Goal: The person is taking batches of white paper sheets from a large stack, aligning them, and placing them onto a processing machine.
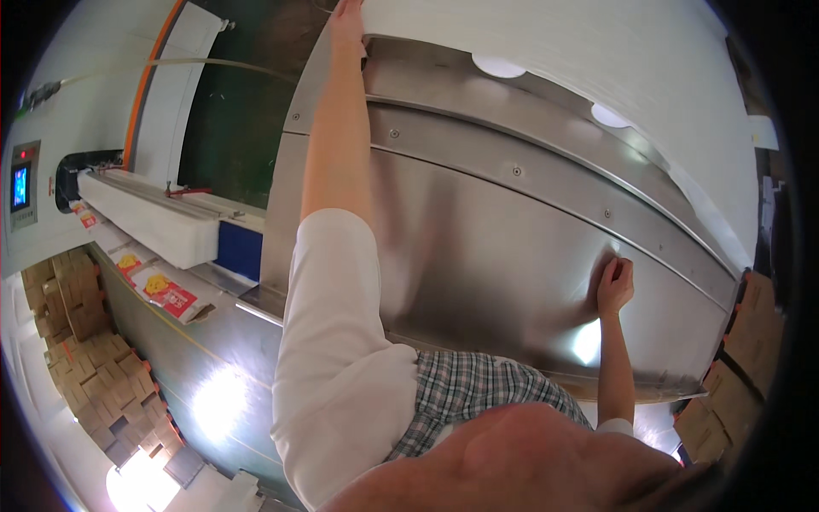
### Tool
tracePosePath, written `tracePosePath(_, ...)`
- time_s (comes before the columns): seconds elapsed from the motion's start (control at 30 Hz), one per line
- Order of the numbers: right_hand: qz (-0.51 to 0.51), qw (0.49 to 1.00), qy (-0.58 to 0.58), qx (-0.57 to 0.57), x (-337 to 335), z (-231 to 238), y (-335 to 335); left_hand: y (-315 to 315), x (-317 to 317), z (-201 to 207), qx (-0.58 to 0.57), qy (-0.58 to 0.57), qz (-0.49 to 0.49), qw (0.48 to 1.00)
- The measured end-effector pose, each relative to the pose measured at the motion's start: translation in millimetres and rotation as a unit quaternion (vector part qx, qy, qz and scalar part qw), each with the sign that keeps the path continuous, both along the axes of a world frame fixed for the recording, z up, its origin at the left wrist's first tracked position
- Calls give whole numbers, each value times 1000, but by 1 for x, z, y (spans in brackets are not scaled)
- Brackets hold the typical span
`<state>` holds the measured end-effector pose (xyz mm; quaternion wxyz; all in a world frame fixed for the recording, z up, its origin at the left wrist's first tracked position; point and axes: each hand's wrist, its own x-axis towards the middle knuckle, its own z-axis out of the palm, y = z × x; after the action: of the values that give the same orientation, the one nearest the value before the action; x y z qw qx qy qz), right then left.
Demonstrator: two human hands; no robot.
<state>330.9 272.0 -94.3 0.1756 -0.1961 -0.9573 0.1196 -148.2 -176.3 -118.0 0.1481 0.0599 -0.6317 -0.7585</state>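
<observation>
My left arm stretches far forward across a brushed steel machine surface. At the top of the view, my left hand is at the left edge of a large white sheet or panel. Its fingers are partly cut off by the picture's rim, so I cannot tell whether they grip that edge. My right hand is closed, its fingers curled just over the steel on the right side. What those fingers hold, if anything, is hidden. The white piece spans the far side and has two pale rounded shapes along its lower edge.
Left of the steel, a conveyor carries flat red-and-white printed packages beside a long white block. A control screen is on the white machine wall. Stacked brown cartons stand lower left, and more cartons at right.
</observation>
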Motion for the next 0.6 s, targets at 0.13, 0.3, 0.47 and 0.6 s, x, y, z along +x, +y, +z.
tracePosePath(0.13, 4, 1000, -6, 5, -3, 3, -1, 8, -4, 11, 63, -25, -65, 996)
tracePosePath(0.3, 4, 1000, -2, 8, -7, 1, -3, -1, 6, 23, 24, -77, -43, 996)
tracePosePath(0.47, -6, 1000, -5, 4, -2, -7, -1, -5, 36, 36, -37, -78, -113, 990)
tracePosePath(0.6, -6, 1000, 6, 6, -1, -2, -2, -2, 45, 50, -170, -93, -105, 975)
